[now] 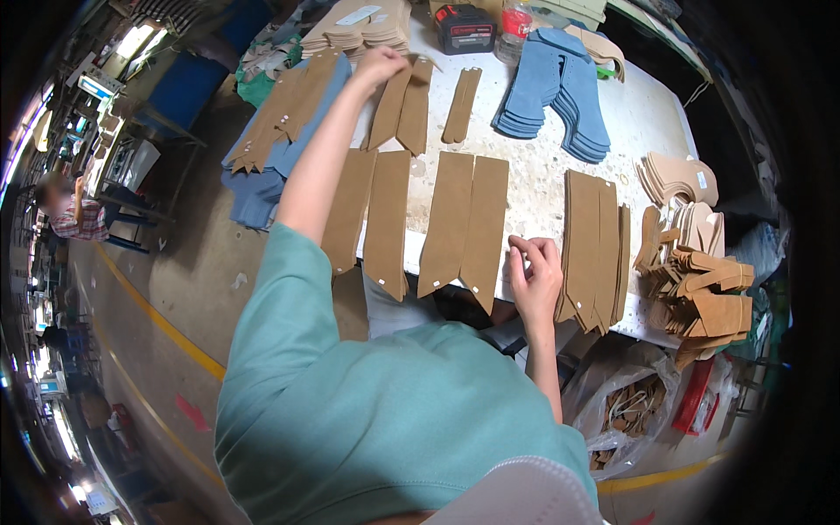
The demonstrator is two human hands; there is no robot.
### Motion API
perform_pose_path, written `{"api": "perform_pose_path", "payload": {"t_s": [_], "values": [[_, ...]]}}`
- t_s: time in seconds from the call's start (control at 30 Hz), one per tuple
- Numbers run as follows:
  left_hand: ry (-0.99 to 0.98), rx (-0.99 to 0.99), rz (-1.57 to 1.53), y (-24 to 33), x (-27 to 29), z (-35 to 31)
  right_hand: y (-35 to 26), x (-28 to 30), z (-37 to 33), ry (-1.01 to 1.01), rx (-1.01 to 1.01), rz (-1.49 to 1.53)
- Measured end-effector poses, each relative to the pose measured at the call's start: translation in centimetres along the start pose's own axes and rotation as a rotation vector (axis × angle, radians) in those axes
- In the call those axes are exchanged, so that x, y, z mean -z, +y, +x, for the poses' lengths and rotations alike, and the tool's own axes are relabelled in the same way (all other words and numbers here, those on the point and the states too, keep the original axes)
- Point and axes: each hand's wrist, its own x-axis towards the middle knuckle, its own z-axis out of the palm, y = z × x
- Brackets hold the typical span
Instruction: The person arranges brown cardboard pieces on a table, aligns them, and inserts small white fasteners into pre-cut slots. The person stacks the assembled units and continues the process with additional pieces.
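Brown suede-like strips with pointed ends lie in pairs across the white table. My left hand (382,66) reaches to the far side, its fingers closed at the far end of one brown strip pair (400,109); a thin edge there looks lifted. My right hand (535,273) hovers at the near edge, fingers loosely curled and apart, with nothing seen in it. It is between a middle pair of strips (464,219) and a stack of brown strips (591,236). Another pair (385,223) lies left of the middle one. Small white marks show on many strip ends.
Blue cut pieces (547,87) are stacked at the far right, near a black-and-red battery pack (465,31) and a bottle (514,26). Beige pieces (682,179) and brown bundles (709,293) crowd the right edge. A plastic bag of scraps (626,402) is below. Brown strips over blue pieces (284,118) lie left.
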Motion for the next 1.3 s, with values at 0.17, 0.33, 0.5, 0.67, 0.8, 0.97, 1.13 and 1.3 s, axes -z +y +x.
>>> {"api": "perform_pose_path", "payload": {"t_s": [0.17, 0.33, 0.5, 0.67, 0.8, 0.97, 1.13, 1.3], "values": [[-0.186, -0.29, -0.4, 7.2, 2.2, -4.7, -0.7, 1.2, 1.6, -0.076, -0.121, 0.151], [-0.409, -0.579, -0.223, 15.3, 2.2, -11.9, -2.8, 2.5, 3.6, 0.07, 0.018, 0.2], [-0.573, -0.427, -0.479, 18.1, -1.9, -17.9, -4.3, 3.2, 4.1, 0.175, 0.093, 0.269], [-0.81, -0.289, -0.547, 16.4, -6.1, -17.4, -3.2, 3.5, 2.2, -0.07, -0.245, 0.901], [-0.822, -0.228, -0.597, 13.6, -8.2, -14.7, -0.7, 2.1, 1.0, -0.033, -0.317, 0.791], [-0.556, -0.167, -0.446, 9.2, -5.7, -9.5, 1.2, 0.8, 0.0, -0.088, -0.326, 0.211], [-0.089, -0.431, 0.088, 2.3, -1.7, -4.7, 1.1, 1.1, 0.0, -0.111, -0.267, 0.027], [0.006, -0.249, 0.279, -1.4, -0.6, -3.5, 0.7, 1.5, -0.2, -0.18, -0.247, 0.042]]}}
